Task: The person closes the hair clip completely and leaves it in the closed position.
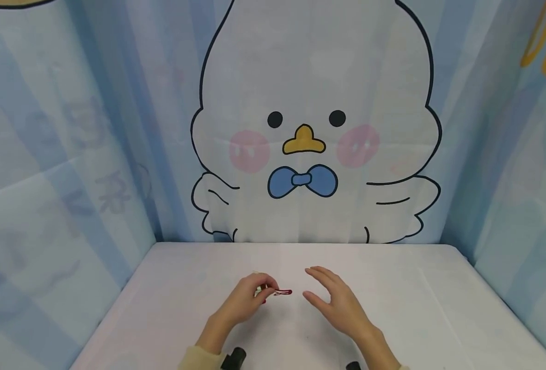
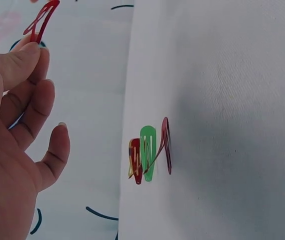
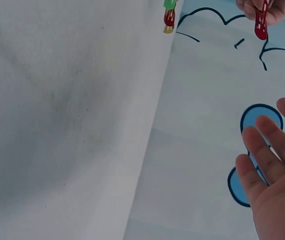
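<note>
Left hand (image 1: 244, 302): pinching red hair clip (image 3: 260, 28) by one end, probably leaving the other exposed; right hand (image 1: 342, 306): apart, fingers spread, empty

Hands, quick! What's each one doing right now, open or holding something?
Left hand: holding a red clip.
Right hand: open, holding nothing.

White table (image 1: 420, 308), blue-striped curtains (image 1: 69, 154) around it, cartoon bird (image 1: 305, 67) on the back
</note>
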A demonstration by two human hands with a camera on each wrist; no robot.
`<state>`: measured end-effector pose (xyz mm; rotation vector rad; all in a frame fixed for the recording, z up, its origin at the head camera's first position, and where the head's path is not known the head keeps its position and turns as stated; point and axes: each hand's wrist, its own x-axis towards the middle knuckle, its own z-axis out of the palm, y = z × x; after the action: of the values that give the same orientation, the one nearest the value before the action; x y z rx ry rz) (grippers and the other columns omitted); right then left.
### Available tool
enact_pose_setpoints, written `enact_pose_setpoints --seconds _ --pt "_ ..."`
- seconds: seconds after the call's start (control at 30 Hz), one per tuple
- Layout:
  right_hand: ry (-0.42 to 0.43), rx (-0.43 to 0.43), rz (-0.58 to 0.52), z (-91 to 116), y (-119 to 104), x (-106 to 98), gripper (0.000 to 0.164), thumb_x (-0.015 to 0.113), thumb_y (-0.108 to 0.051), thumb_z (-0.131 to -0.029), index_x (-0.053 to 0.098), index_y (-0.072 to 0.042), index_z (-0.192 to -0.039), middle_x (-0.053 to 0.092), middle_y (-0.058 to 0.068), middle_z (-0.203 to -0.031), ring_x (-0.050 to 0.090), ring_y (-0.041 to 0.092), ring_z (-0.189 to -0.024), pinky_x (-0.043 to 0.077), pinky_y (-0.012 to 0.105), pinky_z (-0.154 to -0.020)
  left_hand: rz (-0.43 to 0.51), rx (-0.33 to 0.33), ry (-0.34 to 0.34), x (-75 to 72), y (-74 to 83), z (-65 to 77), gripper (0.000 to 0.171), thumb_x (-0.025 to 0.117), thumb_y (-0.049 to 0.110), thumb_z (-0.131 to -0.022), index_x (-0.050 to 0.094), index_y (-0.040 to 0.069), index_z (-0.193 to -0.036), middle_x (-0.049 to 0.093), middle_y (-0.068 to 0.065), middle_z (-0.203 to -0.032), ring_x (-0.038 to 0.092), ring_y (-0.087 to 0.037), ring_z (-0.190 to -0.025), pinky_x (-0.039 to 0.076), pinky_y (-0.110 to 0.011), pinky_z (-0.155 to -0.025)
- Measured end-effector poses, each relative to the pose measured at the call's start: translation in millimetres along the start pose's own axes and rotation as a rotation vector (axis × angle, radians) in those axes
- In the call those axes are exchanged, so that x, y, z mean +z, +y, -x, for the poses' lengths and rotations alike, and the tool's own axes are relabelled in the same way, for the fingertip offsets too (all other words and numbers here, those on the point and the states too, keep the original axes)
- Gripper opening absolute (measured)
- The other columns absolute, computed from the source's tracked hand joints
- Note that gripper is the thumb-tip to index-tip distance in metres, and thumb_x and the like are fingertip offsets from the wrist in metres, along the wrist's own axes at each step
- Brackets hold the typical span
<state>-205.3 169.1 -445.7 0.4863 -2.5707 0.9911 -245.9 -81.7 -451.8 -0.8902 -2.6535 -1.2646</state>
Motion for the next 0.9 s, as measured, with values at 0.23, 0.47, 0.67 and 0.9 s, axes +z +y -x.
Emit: enact_pose_setpoints --seconds 0.23,0.47,0.67,0.9 --pt "0.03 -0.061 -0.047 0.2 -1.3 7.4 0.045 0.079 -0.021 -0.089 0.066 -0.013 -0.131 0.06 0.004 -0.135 0.055 0.028 -0.127 0.046 0.052 -0.1 0.003 0.016 0.017 5.8 4.5 -4.5 0.007 0.068 0.008 -0.097 0.07 0.014 -0.1 0.065 0.009 -0.093 0.055 -0.01 -0.085 0.049 -0.029 -0.075" --pt "0.093 -0.163 -0.106 -1.5 -2.6 17.5 0.035 0.083 -0.01 -0.084 0.068 -0.014 -0.115 0.063 -0.006 -0.118 0.062 0.017 -0.104 0.053 0.04 -0.087 0.014 0.081 0.041 11.8 5.7 -6.0 0.007 0.066 0.007 -0.098 0.07 0.012 -0.1 0.065 0.009 -0.092 0.055 -0.009 -0.084 0.048 -0.033 -0.076" --pt "0.095 -0.135 -0.145 -4.7 -6.0 22.9 0.028 0.083 -0.004 -0.083 0.066 -0.016 -0.102 0.063 -0.008 -0.102 0.062 0.016 -0.087 0.055 0.036 -0.077 0.034 0.094 0.053 15.5 8.8 -7.7 0.009 0.066 0.004 -0.097 0.07 0.012 -0.1 0.064 0.009 -0.091 0.054 -0.009 -0.083 0.045 -0.03 -0.074" --pt "0.079 -0.097 -0.142 -5.8 -8.7 27.1 0.021 0.081 -0.006 -0.084 0.066 -0.014 -0.096 0.06 -0.009 -0.092 0.06 0.011 -0.081 0.054 0.032 -0.074 0.038 0.06 0.041 15.4 10.9 -6.6 0.009 0.065 0.004 -0.098 0.069 0.011 -0.1 0.065 0.008 -0.093 0.054 -0.008 -0.084 0.047 -0.03 -0.075"
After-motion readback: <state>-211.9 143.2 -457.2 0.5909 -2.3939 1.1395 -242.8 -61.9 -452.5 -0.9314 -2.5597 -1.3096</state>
